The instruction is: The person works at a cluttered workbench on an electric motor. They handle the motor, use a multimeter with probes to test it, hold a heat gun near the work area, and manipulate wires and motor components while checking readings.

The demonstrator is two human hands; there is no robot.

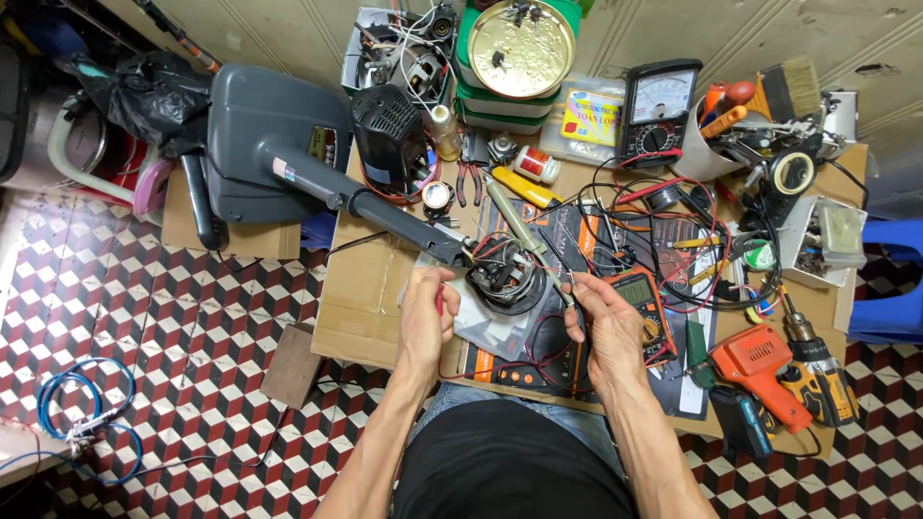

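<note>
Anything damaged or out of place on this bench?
The grey fan body lies tipped over, its motor bare with wires exposed. Left hand and right hand each hold a probe beside it.

A floor of small tiles in a red, black and white cube pattern [144,317] fills the lower left and lower right of the frame. Along the top runs a pale, worn wall of grooved panels [673,29]. A low worktop covered with flattened brown cardboard [361,288] spans the middle. At the right edge stands a blue plastic stool [889,288]. A black plastic bag [154,96] sits upper left. Light is even and soft, without hard shadows.
</note>
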